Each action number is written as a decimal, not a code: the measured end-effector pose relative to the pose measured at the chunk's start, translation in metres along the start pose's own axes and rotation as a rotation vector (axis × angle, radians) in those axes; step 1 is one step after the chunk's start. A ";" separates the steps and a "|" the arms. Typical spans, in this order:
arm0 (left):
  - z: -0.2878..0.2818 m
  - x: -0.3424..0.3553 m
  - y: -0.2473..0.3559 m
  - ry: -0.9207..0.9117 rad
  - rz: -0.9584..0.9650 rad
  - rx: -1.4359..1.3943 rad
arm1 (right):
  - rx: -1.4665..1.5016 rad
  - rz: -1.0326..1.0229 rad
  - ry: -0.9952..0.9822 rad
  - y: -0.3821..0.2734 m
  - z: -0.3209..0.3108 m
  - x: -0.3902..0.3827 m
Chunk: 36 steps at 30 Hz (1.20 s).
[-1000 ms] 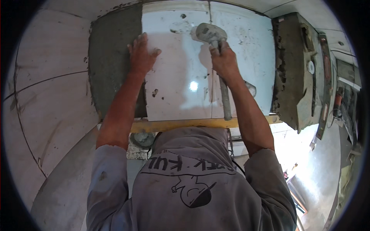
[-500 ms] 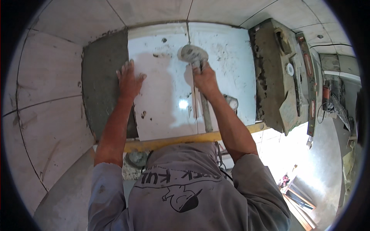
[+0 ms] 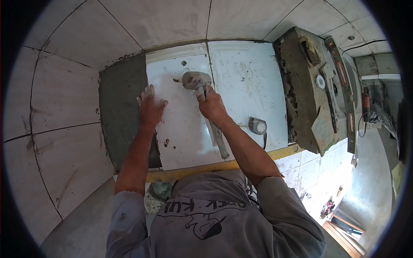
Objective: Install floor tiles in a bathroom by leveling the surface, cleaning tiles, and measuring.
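My left hand (image 3: 150, 109) rests spread at the left edge of a white tile (image 3: 180, 133), beside grey mortar (image 3: 122, 86). My right hand (image 3: 211, 106) grips a grey, dirty mallet (image 3: 195, 79) near its head, its handle pointing back toward me. The head is over the left tile, near the joint with a second white tile (image 3: 251, 77); whether it touches the tile I cannot tell. A small tape measure (image 3: 258, 126) lies on the right tile, right of my right forearm.
A yellow bar (image 3: 185, 170) runs along the front edge. Rough concrete (image 3: 301, 99) rises at the right, with a spirit level (image 3: 340, 73) and a power tool (image 3: 365, 101) beyond. Tiled walls (image 3: 64, 94) enclose the left and back. A dark bucket (image 3: 159, 191) shows below the bar.
The view has shifted, so the tiles appear lower in it. The mallet and my right hand have moved left from the joint onto the left tile, uncovering more of the tape measure.
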<state>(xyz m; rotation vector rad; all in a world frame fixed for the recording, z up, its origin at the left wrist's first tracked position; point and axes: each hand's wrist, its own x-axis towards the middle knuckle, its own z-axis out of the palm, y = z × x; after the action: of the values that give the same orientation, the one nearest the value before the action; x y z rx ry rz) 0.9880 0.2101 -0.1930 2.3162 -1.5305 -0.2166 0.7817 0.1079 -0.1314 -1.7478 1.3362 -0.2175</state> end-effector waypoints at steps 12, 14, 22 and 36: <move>-0.002 -0.001 0.001 -0.001 -0.002 -0.003 | -0.041 0.015 -0.008 -0.004 0.009 -0.004; -0.003 -0.001 0.001 -0.030 -0.014 0.014 | -0.043 0.024 -0.014 -0.006 0.010 -0.008; -0.002 -0.003 -0.001 -0.032 -0.012 -0.022 | -0.052 0.041 0.030 0.001 0.018 -0.007; -0.005 0.000 0.003 -0.077 -0.050 0.098 | -0.015 -0.026 0.038 0.011 0.019 -0.021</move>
<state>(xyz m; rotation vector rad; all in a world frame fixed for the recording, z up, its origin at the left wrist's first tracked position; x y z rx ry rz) 0.9874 0.2103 -0.1869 2.4509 -1.5524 -0.2517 0.7771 0.1357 -0.1429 -1.7826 1.3465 -0.2568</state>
